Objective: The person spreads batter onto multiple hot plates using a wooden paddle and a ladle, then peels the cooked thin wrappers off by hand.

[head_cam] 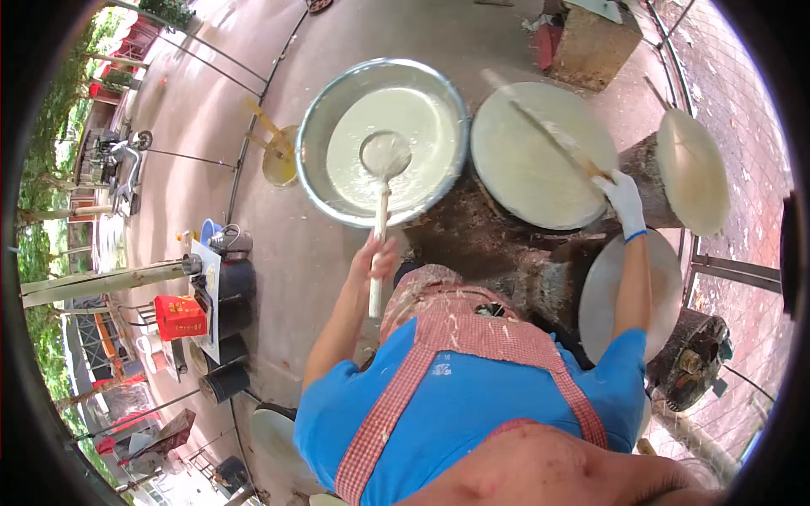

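My bare left hand point(378, 256) grips the pale handle of a ladle point(385, 155), whose round bowl holds batter over a wide metal basin. Pale, creamy batter point(354, 120) fills much of the basin point(310, 183). In a white glove, my right hand point(620, 193) holds the end of a long, flat wooden spreader point(550, 129). The spreader lies slantwise across a round griddle point(525, 171) covered with a pale layer of batter; its far end is blurred. Whether the spreader touches the layer, I cannot tell.
Right of the griddle stands another round plate with a pale sheet point(693, 174); a bare round plate point(601, 303) is nearer me. A small yellowish container with sticks point(281, 167) sits left of the basin. A box point(595, 47) stands beyond, and a table point(212, 303) with a red bag point(181, 317) is at left.
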`<state>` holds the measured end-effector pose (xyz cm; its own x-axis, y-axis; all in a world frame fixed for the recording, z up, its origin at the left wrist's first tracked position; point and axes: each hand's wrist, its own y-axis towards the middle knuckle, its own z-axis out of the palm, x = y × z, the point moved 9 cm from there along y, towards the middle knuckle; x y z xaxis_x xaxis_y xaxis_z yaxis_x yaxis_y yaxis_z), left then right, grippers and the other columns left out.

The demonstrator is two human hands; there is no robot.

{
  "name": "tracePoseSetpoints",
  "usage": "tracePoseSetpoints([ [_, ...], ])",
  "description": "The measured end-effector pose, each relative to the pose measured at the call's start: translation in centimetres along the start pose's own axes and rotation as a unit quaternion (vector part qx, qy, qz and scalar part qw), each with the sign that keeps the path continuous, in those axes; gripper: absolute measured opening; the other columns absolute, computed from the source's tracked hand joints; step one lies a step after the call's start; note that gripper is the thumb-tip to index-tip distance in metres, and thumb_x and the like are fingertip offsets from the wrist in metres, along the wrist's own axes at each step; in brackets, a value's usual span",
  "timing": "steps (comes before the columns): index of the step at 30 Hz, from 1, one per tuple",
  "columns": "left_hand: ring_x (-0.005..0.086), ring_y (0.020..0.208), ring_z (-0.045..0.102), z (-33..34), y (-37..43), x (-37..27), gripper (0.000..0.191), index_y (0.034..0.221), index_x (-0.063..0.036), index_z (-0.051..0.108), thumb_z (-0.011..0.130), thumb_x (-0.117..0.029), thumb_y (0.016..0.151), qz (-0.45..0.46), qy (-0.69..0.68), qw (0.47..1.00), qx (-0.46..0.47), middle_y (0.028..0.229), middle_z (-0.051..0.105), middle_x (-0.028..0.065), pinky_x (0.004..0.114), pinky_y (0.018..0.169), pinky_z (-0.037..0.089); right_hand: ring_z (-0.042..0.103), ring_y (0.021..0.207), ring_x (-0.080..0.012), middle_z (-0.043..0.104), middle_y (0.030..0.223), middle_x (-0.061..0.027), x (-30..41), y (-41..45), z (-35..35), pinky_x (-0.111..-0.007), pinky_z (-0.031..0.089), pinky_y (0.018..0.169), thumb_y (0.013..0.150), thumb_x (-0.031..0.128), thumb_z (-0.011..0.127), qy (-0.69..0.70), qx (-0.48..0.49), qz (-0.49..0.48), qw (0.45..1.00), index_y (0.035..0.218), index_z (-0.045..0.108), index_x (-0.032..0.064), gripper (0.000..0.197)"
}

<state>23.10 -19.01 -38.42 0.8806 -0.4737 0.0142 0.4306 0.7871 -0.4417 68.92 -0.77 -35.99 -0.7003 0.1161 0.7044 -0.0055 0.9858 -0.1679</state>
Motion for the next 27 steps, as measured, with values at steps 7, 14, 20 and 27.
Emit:
tracePoseSetpoints([
  [7, 0.0088, 0.035, 0.031, -16.4, 7.8, -18.3, 0.019, 0.100, -0.0074, 0.046, 0.050, -0.007, 0.082, 0.022, 0.294, 0.926, -0.237, 0.055, 0.038, 0.0015, 0.022, 0.029, 0.027, 0.060, 0.074, -0.0328, 0.062, 0.078, -0.0158, 18.5, 0.9, 23.9, -0.043, 0.047, 0.066, 0.071, 0.029, 0.056, -0.403, 0.160, -0.084, 0.897, 0.075, 0.060, 0.0064, 0.024],
  [14, 0.0058, 0.034, 0.029, -18.8, 9.1, -20.5, 0.018, 0.070, -0.0094, 0.034, 0.048, -0.010, 0.082, -0.125, 0.504, 0.802, -0.297, 0.047, 0.031, -0.0035, 0.019, 0.030, 0.026, 0.060, 0.073, -0.0329, 0.061, 0.071, -0.0163, 18.5, -4.7, 27.0, -0.044, 0.046, 0.066, 0.072, 0.044, 0.058, -0.309, 0.145, -0.010, 0.940, 0.078, 0.060, 0.0068, 0.038],
  [20, 0.0041, 0.035, 0.027, -6.0, 5.0, -15.2, 0.023, 0.065, -0.0094, 0.033, 0.048, -0.008, 0.082, -0.262, -0.053, 0.922, -0.282, 0.050, 0.032, -0.0033, 0.018, 0.028, 0.026, 0.060, 0.069, -0.0341, 0.061, 0.075, -0.0176, 20.0, -12.7, 27.5, -0.043, 0.046, 0.062, 0.074, 0.045, 0.059, -0.235, 0.073, 0.047, 0.968, 0.088, 0.059, 0.0057, 0.041],
  [27, 0.0007, 0.039, 0.025, 19.9, -3.1, -19.5, 0.020, 0.089, -0.0172, 0.036, 0.048, -0.003, 0.082, -0.023, 0.294, 0.956, -0.002, 0.055, 0.029, -0.0046, 0.014, 0.025, 0.018, 0.061, 0.066, -0.0305, 0.062, 0.074, -0.0168, 31.3, -13.0, 15.3, -0.035, 0.048, 0.058, 0.073, 0.024, 0.069, -0.098, -0.264, -0.202, 0.938, 0.088, 0.062, 0.0031, 0.026],
])
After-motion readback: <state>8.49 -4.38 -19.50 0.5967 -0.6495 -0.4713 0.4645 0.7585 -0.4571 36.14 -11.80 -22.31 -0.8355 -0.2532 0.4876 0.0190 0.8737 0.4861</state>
